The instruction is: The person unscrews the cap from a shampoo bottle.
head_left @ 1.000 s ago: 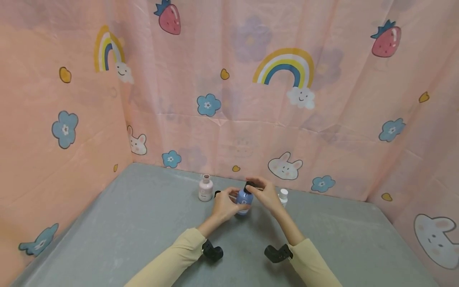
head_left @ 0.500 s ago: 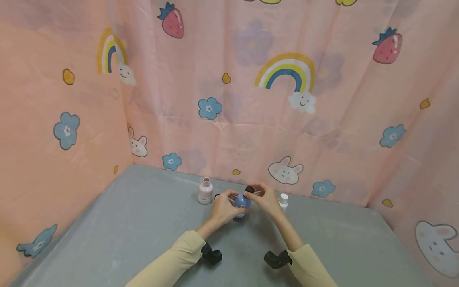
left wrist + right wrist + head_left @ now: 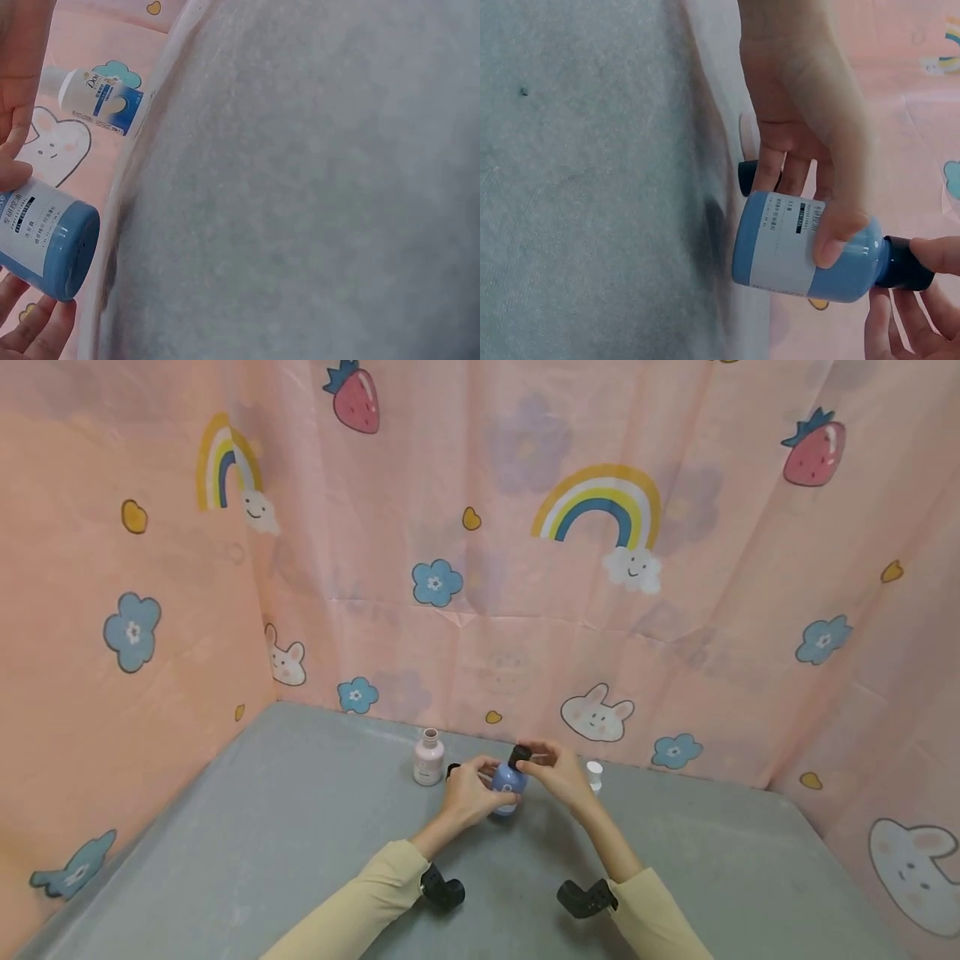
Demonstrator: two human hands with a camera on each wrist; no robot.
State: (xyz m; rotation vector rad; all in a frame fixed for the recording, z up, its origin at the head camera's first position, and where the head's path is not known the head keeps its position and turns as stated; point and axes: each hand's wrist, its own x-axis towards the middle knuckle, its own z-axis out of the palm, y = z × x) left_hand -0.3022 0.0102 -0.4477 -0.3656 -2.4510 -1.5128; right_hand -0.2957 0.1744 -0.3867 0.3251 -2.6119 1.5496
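In the head view my left hand [image 3: 467, 793] grips the body of a blue bottle [image 3: 507, 779], its thumb across the front. The bottle leans slightly right, and its base [image 3: 79, 251] shows in the left wrist view. My right hand [image 3: 561, 777] pinches the bottle's black cap [image 3: 519, 755] between thumb and fingers. That cap [image 3: 907, 264] sits on the neck in the right wrist view. Just behind the left hand, a second black cap-like piece [image 3: 453, 769] shows, mostly hidden.
A pale pink bottle [image 3: 428, 762] with an uncovered neck stands left of the hands. Behind the right forearm is a white bottle [image 3: 595, 772], its label [image 3: 112, 103] part blue. The grey table [image 3: 300, 827] meets a patterned pink curtain [image 3: 495, 643] at the back.
The blue bottle has tipped a little to the right and sits slightly lower. My right fingers have shifted on the black cap. Both hands stay at the bottle.
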